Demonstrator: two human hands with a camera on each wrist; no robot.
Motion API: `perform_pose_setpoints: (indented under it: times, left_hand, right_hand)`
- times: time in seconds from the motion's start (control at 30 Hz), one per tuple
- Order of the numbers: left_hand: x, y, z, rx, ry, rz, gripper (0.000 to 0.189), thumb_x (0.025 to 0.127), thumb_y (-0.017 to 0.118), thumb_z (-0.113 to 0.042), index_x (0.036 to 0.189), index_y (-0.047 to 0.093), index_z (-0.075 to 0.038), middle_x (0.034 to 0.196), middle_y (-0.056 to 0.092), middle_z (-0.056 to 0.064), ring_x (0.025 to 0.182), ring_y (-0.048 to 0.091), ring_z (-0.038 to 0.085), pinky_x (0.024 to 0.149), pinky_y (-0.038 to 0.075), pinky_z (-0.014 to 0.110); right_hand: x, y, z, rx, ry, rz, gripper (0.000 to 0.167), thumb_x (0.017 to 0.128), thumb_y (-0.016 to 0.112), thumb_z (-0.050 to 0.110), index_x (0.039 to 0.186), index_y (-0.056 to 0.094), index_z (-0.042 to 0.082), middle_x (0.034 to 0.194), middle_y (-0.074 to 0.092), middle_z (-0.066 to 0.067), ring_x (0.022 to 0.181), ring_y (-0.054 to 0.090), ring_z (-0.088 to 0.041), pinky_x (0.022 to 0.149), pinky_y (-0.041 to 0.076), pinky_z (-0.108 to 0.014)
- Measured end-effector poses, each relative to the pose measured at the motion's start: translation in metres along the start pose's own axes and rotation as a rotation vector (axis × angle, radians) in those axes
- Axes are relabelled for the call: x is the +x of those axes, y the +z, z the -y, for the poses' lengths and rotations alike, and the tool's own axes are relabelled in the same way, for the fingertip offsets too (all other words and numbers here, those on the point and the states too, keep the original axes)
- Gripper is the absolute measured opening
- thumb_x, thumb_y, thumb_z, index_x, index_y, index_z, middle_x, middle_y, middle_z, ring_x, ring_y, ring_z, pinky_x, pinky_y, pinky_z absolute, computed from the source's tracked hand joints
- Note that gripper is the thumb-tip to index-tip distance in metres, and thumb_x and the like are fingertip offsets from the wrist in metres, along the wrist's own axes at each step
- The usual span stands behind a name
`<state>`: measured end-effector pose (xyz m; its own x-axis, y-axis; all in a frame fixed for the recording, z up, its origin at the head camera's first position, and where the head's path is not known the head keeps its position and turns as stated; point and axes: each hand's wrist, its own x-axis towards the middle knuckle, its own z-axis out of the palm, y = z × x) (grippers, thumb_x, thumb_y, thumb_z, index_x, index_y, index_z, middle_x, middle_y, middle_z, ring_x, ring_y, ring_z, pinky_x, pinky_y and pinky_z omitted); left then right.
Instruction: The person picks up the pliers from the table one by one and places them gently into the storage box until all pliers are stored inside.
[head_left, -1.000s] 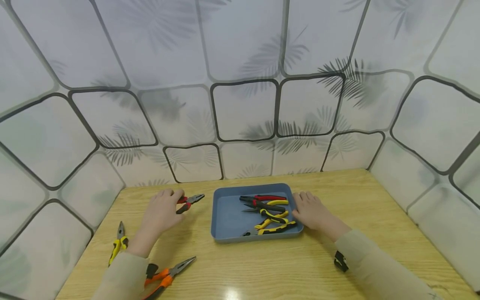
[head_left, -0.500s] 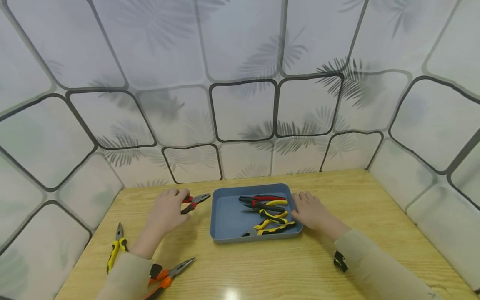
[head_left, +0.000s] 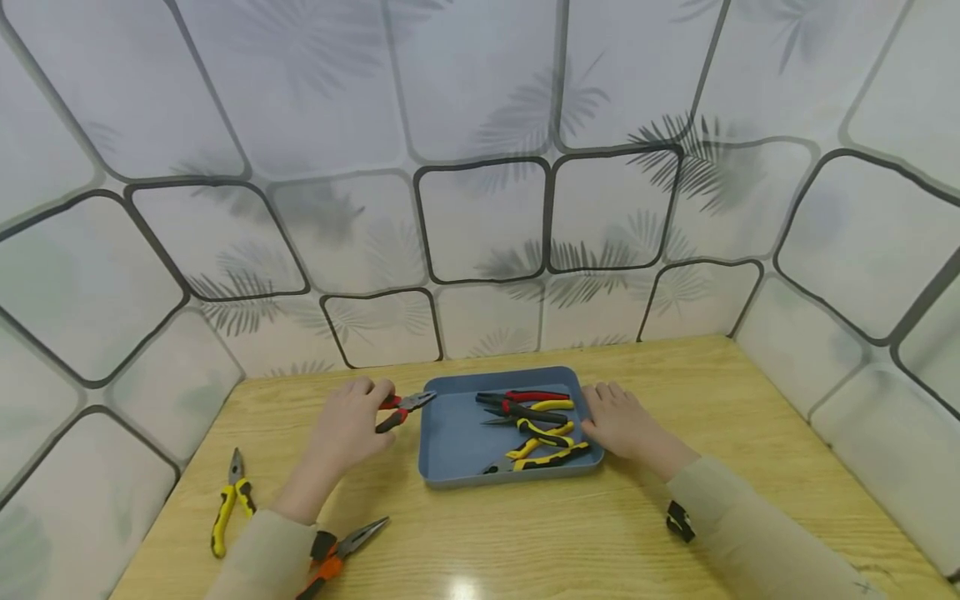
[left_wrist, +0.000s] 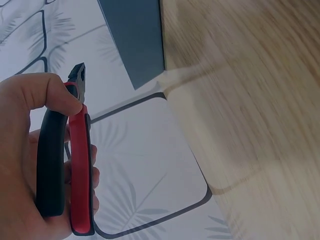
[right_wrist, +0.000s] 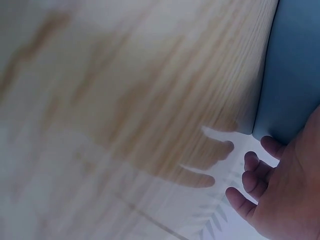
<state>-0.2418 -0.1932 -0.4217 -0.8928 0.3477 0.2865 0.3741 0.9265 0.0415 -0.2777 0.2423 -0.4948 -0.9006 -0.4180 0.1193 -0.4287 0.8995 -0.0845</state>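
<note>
Basically, left hand (head_left: pixel 351 422) grips red-black pliers (head_left: pixel 407 404) by the handles, nose free, at left rim of tray (head_left: pixel 455 429). Right hand (head_left: pixel 619 422), fingers relaxed, rests against tray's right side, probably steadying it.

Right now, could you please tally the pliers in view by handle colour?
Red-and-black pliers: 2, one in the left hand, one in the tray
Yellow-and-black pliers: 3, two in the tray
Orange-and-black pliers: 1
Total: 6
</note>
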Motion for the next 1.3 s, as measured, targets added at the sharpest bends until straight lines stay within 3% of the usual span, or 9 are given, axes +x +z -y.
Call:
perform_pose_setpoints:
  times: [0.23,0.5,0.93,1.07,1.3]
  left_hand:
    - [0.002,0.001,-0.008,-0.007,0.014,-0.002,0.047,0.078,0.087,-0.022,0.118,0.065,-0.014,0.100,0.063,0.010,0.091,0.060,0.032,0.081,0.052,0.051]
    - [0.005,0.004,-0.015,-0.024,0.036,-0.009,0.049,0.077,0.090,-0.022,0.118,0.066,-0.014,0.103,0.064,0.011,0.093,0.060,0.033,0.082,0.053,0.052]
    - [0.008,0.009,-0.023,-0.039,0.066,-0.047,0.044,0.079,0.087,-0.022,0.117,0.066,-0.014,0.102,0.064,0.010,0.091,0.059,0.031,0.082,0.052,0.051]
    - [0.010,0.010,-0.027,-0.048,0.064,-0.034,0.047,0.081,0.086,-0.022,0.123,0.068,-0.013,0.104,0.065,0.010,0.094,0.059,0.031,0.085,0.052,0.052]
    - [0.013,0.010,-0.033,-0.044,0.071,0.023,0.054,0.076,0.086,-0.023,0.126,0.067,-0.015,0.109,0.064,0.010,0.097,0.058,0.030,0.087,0.050,0.051]
  right_hand:
    - [-0.003,-0.011,0.009,0.019,0.000,0.026,0.050,0.102,0.057,0.026,0.140,0.050,-0.006,0.116,0.059,-0.023,0.100,0.052,-0.035,0.084,0.048,-0.055]
    - [-0.003,-0.016,0.012,0.038,0.024,0.059,0.056,0.102,0.056,0.026,0.145,0.047,-0.009,0.128,0.059,-0.029,0.116,0.055,-0.044,0.096,0.048,-0.062]
    - [-0.003,-0.017,0.012,0.024,0.014,0.056,0.056,0.101,0.057,0.026,0.143,0.048,-0.009,0.123,0.059,-0.028,0.109,0.055,-0.041,0.092,0.049,-0.060]
    - [-0.003,-0.017,0.012,0.021,0.018,0.061,0.056,0.102,0.056,0.027,0.144,0.048,-0.009,0.125,0.060,-0.028,0.113,0.056,-0.042,0.094,0.049,-0.061]
    - [-0.001,-0.018,0.012,0.024,0.028,0.087,0.056,0.104,0.056,0.028,0.146,0.047,-0.007,0.130,0.059,-0.028,0.120,0.055,-0.045,0.099,0.048,-0.064]
